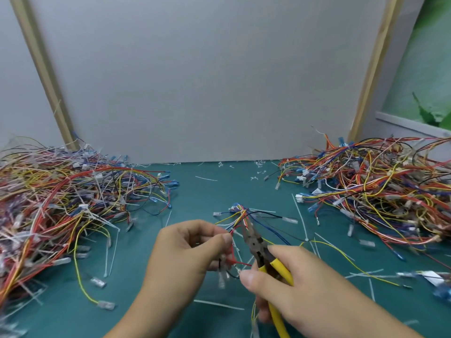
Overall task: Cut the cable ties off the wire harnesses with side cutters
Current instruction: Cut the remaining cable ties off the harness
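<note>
My left hand [188,250] pinches a small wire harness [240,215] of red, yellow, blue and black wires above the green mat [195,198]. My right hand [290,279] grips yellow-handled side cutters [260,250]. Their dark jaws point up and away, right beside the held wires, just right of my left thumb. Whether a cable tie sits between the jaws is too blurred to tell. The harness's far ends fan out past the cutter tips, with clear terminals on them.
A big pile of harnesses [56,206] covers the left of the mat, another pile [380,189] the right. Cut white cable ties [301,219] and small snippets [256,172] litter the mat. A grey board [207,81] stands behind.
</note>
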The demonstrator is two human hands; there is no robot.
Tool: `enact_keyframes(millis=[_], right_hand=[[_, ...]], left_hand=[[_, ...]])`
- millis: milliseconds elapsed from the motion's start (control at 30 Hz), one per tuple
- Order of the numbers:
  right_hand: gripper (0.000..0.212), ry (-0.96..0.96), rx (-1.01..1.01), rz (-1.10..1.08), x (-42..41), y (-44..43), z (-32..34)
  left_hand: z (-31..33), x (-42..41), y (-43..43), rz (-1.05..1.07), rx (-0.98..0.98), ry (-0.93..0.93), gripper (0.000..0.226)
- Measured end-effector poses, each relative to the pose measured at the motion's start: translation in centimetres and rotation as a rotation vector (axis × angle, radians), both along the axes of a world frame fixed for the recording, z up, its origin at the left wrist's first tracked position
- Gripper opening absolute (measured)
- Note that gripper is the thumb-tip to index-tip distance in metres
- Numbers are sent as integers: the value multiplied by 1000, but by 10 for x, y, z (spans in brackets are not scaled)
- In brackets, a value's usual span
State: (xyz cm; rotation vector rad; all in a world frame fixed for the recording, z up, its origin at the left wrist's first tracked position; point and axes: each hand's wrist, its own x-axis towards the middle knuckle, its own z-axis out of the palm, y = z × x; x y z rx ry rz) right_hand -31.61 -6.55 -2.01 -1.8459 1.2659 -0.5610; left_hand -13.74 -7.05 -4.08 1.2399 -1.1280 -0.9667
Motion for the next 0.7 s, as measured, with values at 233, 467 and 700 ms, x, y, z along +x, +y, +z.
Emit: enact_keyframes(millis=[233, 467, 700], right_hand=[[61, 180, 50, 31, -2, -1, 3], [52, 146, 52, 9, -2, -1, 1], [45, 213, -55, -39, 0, 4, 0]], left_hand=[[1, -8, 6, 34, -44, 187, 11], [3, -12, 12, -7, -94, 196, 8], [4, -13, 14, -12, -112, 156, 11]])
